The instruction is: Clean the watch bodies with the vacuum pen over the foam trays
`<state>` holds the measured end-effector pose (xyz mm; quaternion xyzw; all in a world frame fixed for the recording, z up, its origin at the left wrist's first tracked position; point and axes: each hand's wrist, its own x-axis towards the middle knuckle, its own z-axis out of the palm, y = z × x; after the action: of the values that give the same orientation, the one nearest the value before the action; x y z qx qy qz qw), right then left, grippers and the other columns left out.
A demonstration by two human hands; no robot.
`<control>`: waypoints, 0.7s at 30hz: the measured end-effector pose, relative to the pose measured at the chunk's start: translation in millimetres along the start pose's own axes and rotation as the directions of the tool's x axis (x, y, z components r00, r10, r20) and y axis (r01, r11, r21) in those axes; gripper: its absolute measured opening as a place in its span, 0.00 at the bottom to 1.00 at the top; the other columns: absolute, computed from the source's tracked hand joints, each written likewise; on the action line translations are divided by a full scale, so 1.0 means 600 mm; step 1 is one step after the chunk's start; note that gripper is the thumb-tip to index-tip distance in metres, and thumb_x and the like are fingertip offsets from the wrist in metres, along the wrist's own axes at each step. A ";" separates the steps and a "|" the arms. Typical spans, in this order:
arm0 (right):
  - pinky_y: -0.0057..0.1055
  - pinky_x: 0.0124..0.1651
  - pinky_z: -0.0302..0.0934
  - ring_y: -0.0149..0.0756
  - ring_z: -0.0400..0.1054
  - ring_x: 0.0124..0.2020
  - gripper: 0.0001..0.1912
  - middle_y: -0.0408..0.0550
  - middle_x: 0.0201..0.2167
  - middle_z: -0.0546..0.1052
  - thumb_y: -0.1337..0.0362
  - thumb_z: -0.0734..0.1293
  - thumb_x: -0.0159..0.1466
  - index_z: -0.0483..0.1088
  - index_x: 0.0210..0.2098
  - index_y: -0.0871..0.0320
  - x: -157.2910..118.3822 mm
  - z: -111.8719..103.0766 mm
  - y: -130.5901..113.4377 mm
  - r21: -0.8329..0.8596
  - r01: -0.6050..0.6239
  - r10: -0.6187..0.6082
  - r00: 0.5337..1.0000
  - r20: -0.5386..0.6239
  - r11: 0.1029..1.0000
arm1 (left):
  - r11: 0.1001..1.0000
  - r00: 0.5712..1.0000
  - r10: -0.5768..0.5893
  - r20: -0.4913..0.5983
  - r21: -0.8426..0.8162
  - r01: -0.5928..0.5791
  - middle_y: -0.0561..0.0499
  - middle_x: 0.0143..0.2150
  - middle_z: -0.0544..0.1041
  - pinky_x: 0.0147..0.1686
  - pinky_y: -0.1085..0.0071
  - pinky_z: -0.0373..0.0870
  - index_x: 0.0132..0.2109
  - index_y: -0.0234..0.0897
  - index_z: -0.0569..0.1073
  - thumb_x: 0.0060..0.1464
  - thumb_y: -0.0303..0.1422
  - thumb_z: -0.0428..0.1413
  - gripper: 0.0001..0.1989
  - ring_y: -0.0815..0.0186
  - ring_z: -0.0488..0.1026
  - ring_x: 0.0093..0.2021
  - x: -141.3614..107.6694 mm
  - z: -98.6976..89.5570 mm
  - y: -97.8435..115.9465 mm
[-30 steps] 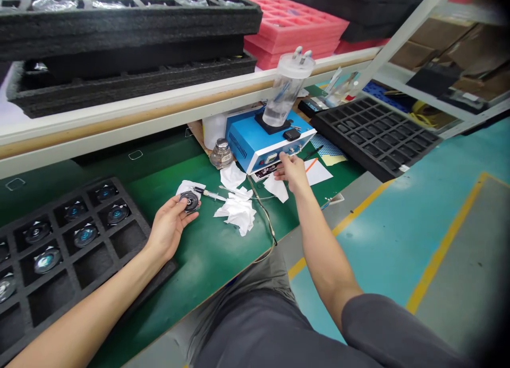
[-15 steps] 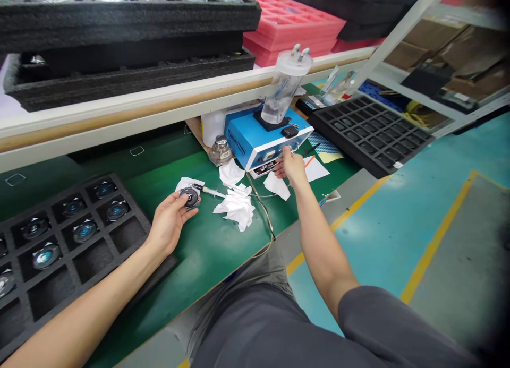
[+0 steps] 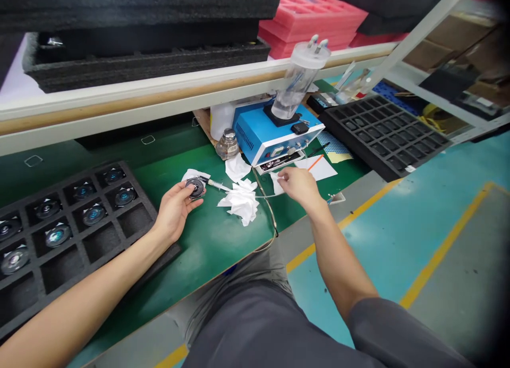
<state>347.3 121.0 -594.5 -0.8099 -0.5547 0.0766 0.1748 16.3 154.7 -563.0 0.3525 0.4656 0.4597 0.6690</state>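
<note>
In my left hand (image 3: 175,206) is a round black lens part (image 3: 195,188), pinched by its rim between thumb and fingers above the green bench. Just behind it, a dark-ended syringe (image 3: 217,185) lies by crumpled white tissues (image 3: 243,198). My right hand (image 3: 300,186) has its fingers bent together on a piece of white tissue (image 3: 275,182), in front of the blue box-shaped device (image 3: 255,131). The hand partly covers that tissue. At left, a black foam tray (image 3: 83,262) holds several similar lens parts in its pockets.
A clear cylinder (image 3: 297,84) stands on the blue device, beside a glass bottle (image 3: 227,145). A thin cable (image 3: 272,211) runs to the bench edge. Another black foam tray (image 3: 382,134) sits at right. A shelf rail (image 3: 159,100) crosses above, under stacked foam trays.
My right hand has come down from the blue device's front panel to the tissue below it. My left hand still holds the lens part. The camera view has shifted slightly.
</note>
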 end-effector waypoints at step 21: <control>0.35 0.44 0.70 0.40 0.77 0.40 0.14 0.50 0.45 0.82 0.69 0.66 0.65 0.79 0.48 0.57 -0.070 -0.012 -0.112 0.229 0.535 -0.498 0.843 -0.204 0.813 | 0.997 0.994 0.074 -0.084 0.042 -0.071 0.48 0.41 0.81 0.44 0.69 0.77 0.43 0.32 0.77 0.58 0.23 0.60 0.06 0.67 0.79 0.41 -0.003 -0.007 0.063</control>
<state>275.3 102.7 -566.1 -0.5990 -0.7245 0.0484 0.3376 1.2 165.4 -529.7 0.3621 0.4897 0.4891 0.6243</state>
